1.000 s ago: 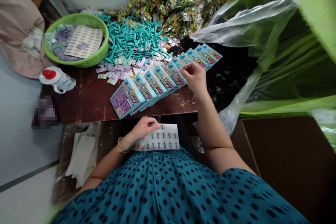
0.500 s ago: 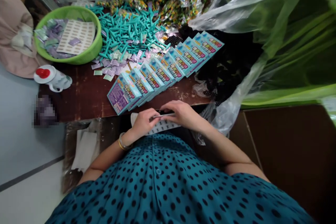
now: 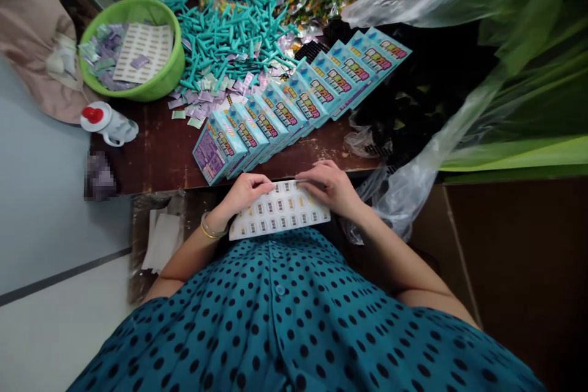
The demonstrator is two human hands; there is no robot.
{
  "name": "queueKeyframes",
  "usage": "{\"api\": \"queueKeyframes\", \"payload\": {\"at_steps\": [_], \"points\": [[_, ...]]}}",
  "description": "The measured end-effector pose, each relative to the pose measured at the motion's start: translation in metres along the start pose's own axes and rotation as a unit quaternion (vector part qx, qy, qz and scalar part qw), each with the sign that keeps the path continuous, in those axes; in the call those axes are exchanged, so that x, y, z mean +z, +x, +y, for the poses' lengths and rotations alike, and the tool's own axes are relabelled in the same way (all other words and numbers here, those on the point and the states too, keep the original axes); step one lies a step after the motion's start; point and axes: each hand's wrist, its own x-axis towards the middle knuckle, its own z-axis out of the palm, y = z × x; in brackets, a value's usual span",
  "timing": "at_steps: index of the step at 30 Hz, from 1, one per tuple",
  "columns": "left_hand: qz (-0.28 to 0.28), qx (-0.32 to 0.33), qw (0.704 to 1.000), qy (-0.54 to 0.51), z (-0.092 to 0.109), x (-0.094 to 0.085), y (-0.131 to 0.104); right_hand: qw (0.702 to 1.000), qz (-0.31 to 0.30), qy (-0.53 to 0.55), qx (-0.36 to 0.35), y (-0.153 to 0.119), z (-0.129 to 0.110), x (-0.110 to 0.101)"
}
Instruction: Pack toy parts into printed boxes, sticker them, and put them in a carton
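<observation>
A white sticker sheet [image 3: 280, 213] with rows of small round printed labels lies tilted at my lap, just below the table edge. My left hand [image 3: 250, 191] pinches its upper left edge between thumb and fingers. At the upper right edge, my right hand [image 3: 331, 187] grips the same sheet, its thumb and fingers closed on the rim. Just beyond my hands, a slanting row of overlapping light-blue printed boxes [image 3: 305, 101] rests on the table.
Teal stick-like pieces [image 3: 229, 37] are heaped behind the boxes, with small purple and green packets [image 3: 197, 109] before them. A green basket [image 3: 177, 67] and a white cup with a red-topped lid [image 3: 122, 125] stand left. Clear plastic [image 3: 413, 196] hangs at the right.
The sheet has tipped toward me, so more of its printed face shows. My hands have moved slightly apart along its upper edge. The whole view has shifted a little.
</observation>
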Motion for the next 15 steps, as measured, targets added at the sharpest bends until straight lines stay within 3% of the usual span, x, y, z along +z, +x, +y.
{"api": "queueKeyframes", "payload": {"at_steps": [5, 8, 11, 15], "points": [[0.001, -0.012, 1.000, 0.008, -0.009, -0.006, 0.000, 0.994, -0.001, -0.088, -0.062, -0.014, -0.004, 0.001], [-0.002, -0.019, 1.000, 0.010, -0.008, -0.009, -0.004, 0.995, -0.046, -0.027, -0.087, -0.024, -0.018, -0.007], [-0.015, -0.011, 1.000, 0.012, -0.001, -0.006, -0.005, 0.997, -0.046, 0.035, -0.057, -0.022, -0.027, -0.007], [-0.045, 0.001, 0.999, 0.007, 0.008, 0.002, -0.002, 1.000, -0.010, 0.014, -0.018, -0.006, -0.022, 0.013]]}}
